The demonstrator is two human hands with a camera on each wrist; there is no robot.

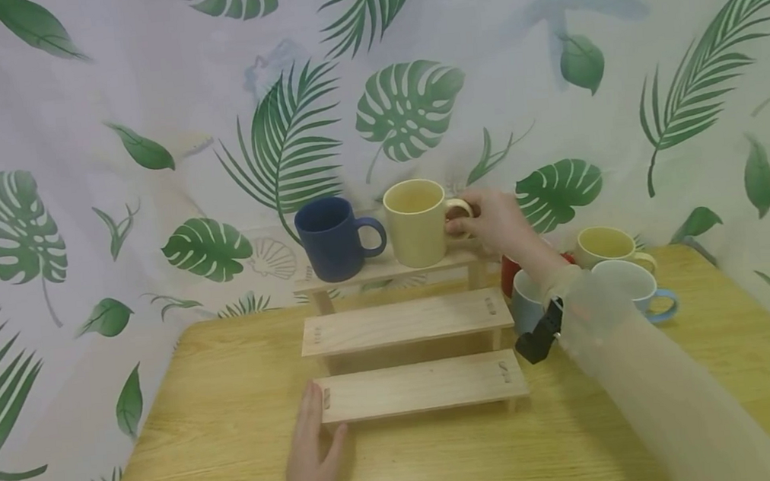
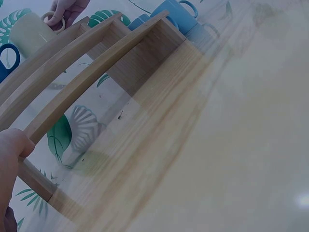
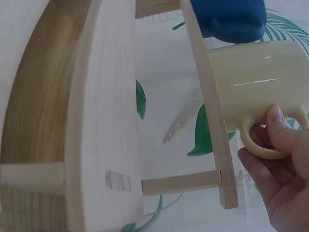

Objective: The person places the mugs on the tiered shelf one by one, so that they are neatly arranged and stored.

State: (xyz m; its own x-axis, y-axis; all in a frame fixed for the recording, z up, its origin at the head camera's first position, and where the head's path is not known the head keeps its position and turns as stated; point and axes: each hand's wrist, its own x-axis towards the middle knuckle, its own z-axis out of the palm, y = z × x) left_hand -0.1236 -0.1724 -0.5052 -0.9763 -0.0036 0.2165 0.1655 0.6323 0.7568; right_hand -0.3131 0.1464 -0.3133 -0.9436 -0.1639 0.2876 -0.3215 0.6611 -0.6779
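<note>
A pale yellow mug [image 1: 417,226] stands upright at the top step of a three-tier wooden rack [image 1: 406,323]. My right hand [image 1: 493,223] holds it by the handle, with thumb and fingers around the loop in the right wrist view, where the yellow mug [image 3: 260,82] appears sideways. To its left on the same step is a dark blue mug [image 1: 332,241], handle facing right. My left hand [image 1: 310,449] rests at the left end of the lowest step, and in the left wrist view its fingers [image 2: 17,142] grip the board's end.
Right of the rack, partly behind my right arm, stand a red mug [image 1: 508,275], a grey-blue mug [image 1: 526,301], another yellow mug [image 1: 605,246] and a white mug with a blue handle [image 1: 626,284]. A leaf-printed cloth [image 1: 138,86] hangs behind the wooden table [image 1: 221,408].
</note>
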